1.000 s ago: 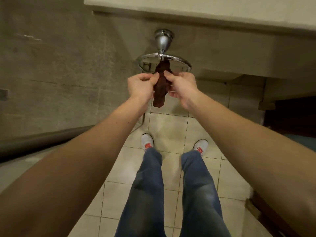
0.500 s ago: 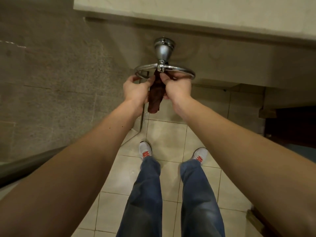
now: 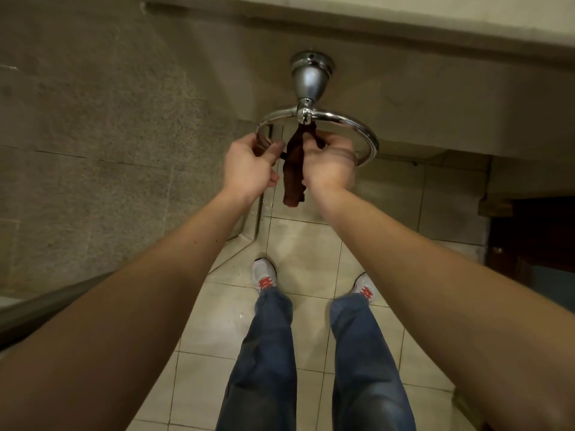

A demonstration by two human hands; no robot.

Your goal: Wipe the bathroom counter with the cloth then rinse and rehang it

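A dark brown cloth (image 3: 294, 172) hangs bunched in a narrow strip from the chrome towel ring (image 3: 357, 124), which is fixed to the wall by a chrome mount (image 3: 311, 76). My left hand (image 3: 249, 164) pinches the cloth's upper left side, close to the ring's left arc. My right hand (image 3: 329, 163) grips the cloth's upper right side inside the ring and looks blurred. The cloth's lower end dangles free between my wrists.
The pale counter edge (image 3: 404, 14) runs across the top. A rough stone wall (image 3: 93, 135) stands at the left, with a dark rail (image 3: 46, 309) low on it. Beige floor tiles (image 3: 298, 244), my jeans and white shoes are below. A dark cabinet (image 3: 535, 237) is at the right.
Both hands stayed on the cloth at the ring and shifted slightly upward into it. The camera tilted, so the ring sits lower and larger in view.
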